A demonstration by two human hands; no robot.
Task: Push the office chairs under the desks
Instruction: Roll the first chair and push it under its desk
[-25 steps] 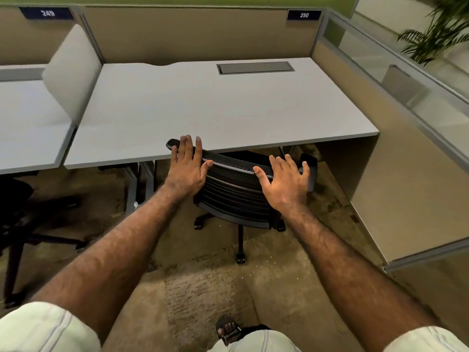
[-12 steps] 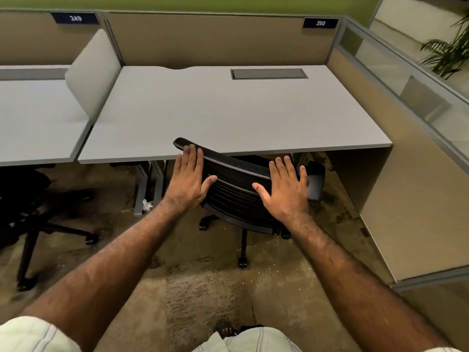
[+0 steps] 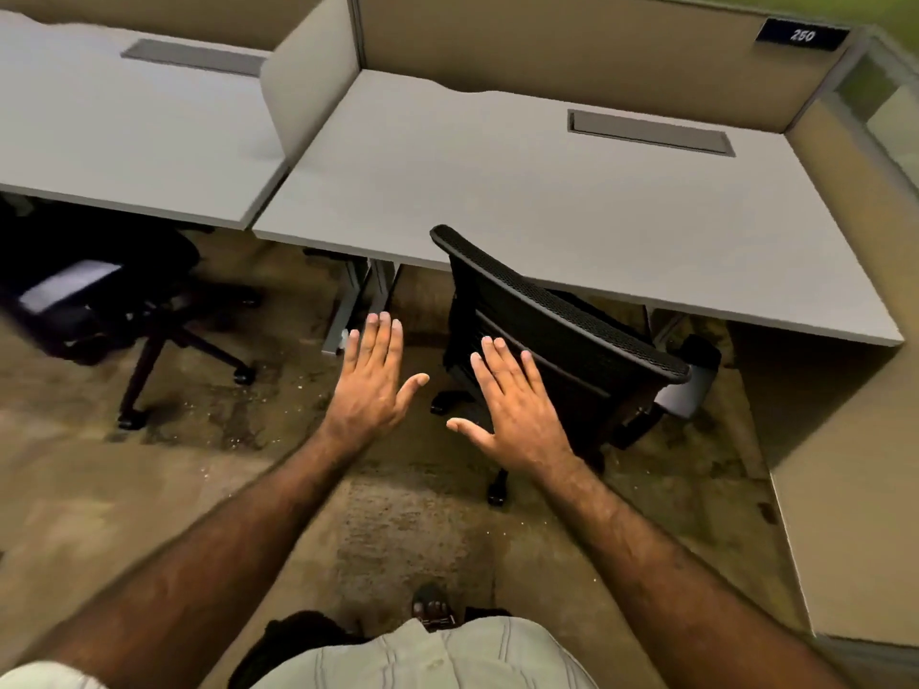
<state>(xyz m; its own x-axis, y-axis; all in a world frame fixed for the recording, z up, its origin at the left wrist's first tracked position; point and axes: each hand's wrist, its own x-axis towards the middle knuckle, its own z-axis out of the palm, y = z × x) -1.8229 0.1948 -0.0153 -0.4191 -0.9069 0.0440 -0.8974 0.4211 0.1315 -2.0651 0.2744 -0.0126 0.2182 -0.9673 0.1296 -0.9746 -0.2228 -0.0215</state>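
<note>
A black mesh-backed office chair (image 3: 562, 330) stands with its seat under the grey desk (image 3: 522, 201) marked 250, its backrest against the desk's front edge. My left hand (image 3: 370, 385) hovers flat and open over the floor, left of the chair and apart from it. My right hand (image 3: 517, 400) is open in front of the backrest's lower left part; whether it touches is unclear. A second dark office chair (image 3: 104, 295) sits at the left, partly under the neighbouring grey desk (image 3: 124, 126), with its base and wheels sticking out.
A low grey divider (image 3: 308, 87) separates the two desks. Beige partition walls (image 3: 845, 440) close the right side and the back. Metal desk legs (image 3: 358, 300) stand between the chairs. Stained carpet floor (image 3: 248, 489) lies before me, with my foot (image 3: 432, 606) below.
Both hands have come off the chair's backrest and drawn back toward me. The view has swung left, so the left desk and its chair show more.
</note>
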